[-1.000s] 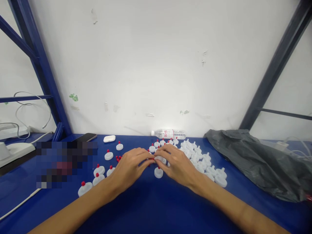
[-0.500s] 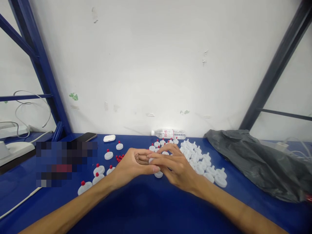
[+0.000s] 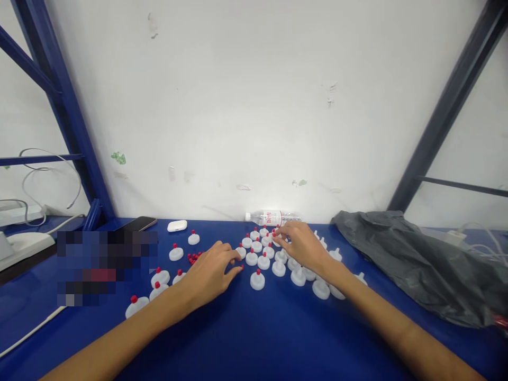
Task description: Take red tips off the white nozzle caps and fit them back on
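Note:
Several round white funnel-like caps with small red tips stand in a cluster, one of them the near white cap (image 3: pixel 257 281) in front of the rest. My right hand (image 3: pixel 304 244) reaches over the cluster's back right, its fingertips closed at the red tip of a white cap (image 3: pixel 274 239), partly hidden. Left of the cluster, my left hand (image 3: pixel 212 270) is curled low over the table, with a small red cap (image 3: pixel 242 267) at the thumb tip. Behind that hand lies a heap of loose red caps (image 3: pixel 193 258), partly covered. Untipped white caps (image 3: pixel 320 289) lie under my right forearm.
A clear bottle (image 3: pixel 273 217) lies against the wall. Red-tipped caps (image 3: pixel 160 276) stand at the left, near a phone (image 3: pixel 142 223) and a white case (image 3: pixel 177 226). At the right is a dark plastic bag (image 3: pixel 413 264). Blue posts (image 3: pixel 65 106) rise left; cables hang there.
My hands have moved apart from their meeting point over the middle. The right one went back and right to the cluster; the left drew slightly left. The cluster is now uncovered.

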`<state>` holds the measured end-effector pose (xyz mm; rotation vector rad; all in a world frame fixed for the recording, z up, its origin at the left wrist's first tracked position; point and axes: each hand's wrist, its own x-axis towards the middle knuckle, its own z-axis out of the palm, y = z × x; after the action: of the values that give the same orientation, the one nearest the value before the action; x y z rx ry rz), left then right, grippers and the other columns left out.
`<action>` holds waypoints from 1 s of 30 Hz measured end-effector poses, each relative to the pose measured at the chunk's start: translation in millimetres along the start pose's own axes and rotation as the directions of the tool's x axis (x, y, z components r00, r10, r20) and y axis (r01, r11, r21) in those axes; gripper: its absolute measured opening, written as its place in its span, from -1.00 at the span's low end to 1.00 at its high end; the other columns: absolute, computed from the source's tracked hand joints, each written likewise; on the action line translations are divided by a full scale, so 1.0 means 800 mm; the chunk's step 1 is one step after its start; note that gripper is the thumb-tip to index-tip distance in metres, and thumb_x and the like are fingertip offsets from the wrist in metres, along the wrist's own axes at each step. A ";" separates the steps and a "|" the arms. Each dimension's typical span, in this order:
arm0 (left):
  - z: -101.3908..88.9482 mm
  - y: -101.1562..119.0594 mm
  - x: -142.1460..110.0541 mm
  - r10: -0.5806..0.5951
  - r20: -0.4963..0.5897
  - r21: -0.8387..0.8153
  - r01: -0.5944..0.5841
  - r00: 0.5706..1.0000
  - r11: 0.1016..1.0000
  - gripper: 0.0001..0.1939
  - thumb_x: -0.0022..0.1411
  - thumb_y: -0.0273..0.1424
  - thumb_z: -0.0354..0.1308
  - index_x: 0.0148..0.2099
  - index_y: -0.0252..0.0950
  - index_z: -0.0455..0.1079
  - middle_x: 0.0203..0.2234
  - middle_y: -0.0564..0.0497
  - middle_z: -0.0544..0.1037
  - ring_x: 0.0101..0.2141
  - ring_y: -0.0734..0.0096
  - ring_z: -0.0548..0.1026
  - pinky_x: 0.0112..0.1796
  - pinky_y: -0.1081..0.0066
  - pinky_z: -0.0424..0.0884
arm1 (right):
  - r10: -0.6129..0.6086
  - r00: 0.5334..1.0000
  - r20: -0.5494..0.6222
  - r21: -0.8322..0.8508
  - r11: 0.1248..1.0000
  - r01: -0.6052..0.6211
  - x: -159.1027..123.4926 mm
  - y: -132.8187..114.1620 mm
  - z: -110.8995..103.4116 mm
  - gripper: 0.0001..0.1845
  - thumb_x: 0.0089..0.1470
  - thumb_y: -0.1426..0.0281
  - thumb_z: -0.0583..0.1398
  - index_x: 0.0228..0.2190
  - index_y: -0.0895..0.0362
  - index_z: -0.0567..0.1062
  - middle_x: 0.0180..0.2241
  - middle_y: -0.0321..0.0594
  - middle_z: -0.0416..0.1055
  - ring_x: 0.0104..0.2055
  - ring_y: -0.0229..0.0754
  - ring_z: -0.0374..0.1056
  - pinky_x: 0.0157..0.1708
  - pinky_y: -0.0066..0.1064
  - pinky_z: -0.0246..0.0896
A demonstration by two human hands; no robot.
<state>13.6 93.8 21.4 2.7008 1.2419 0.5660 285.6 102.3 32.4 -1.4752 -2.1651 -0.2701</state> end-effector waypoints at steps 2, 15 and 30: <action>0.002 0.001 0.000 -0.006 0.044 0.035 0.005 0.999 0.999 -0.80 0.40 -0.39 0.14 -0.01 -0.23 0.56 -0.15 -0.11 0.62 -0.07 0.06 0.51 -0.10 0.15 0.46 | 0.005 0.999 0.042 0.007 1.000 -0.006 0.000 0.004 0.003 -0.82 0.28 0.40 0.24 -0.28 0.13 0.67 -0.35 -0.15 0.61 -0.26 -0.04 0.51 -0.17 -0.18 0.39; 0.009 0.006 0.000 0.007 0.069 0.003 -0.007 0.998 1.000 -0.74 0.41 -0.41 0.09 0.07 -0.15 0.51 -0.10 -0.11 0.61 -0.05 0.09 0.57 -0.06 0.18 0.47 | 0.182 0.983 0.033 -0.057 0.982 -0.180 0.001 0.033 0.011 -0.76 0.32 0.34 0.16 -0.18 0.15 0.62 -0.30 -0.09 0.63 -0.17 0.06 0.53 -0.16 -0.19 0.34; 0.002 0.012 0.000 -0.047 -0.084 -0.219 0.028 0.995 0.975 -0.82 0.42 -0.34 0.04 -0.19 -0.19 0.46 -0.36 0.04 0.66 -0.36 0.29 0.59 -0.29 0.34 0.44 | 0.127 0.987 -0.103 0.253 0.963 -0.097 -0.003 -0.010 -0.019 -0.85 0.42 0.27 0.04 -0.12 0.05 0.36 -0.16 -0.16 0.56 -0.15 -0.08 0.51 -0.19 -0.27 0.39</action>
<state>21.1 87.8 22.8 2.4906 1.1721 0.7763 283.2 91.0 45.0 -1.3965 -1.9349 -0.0430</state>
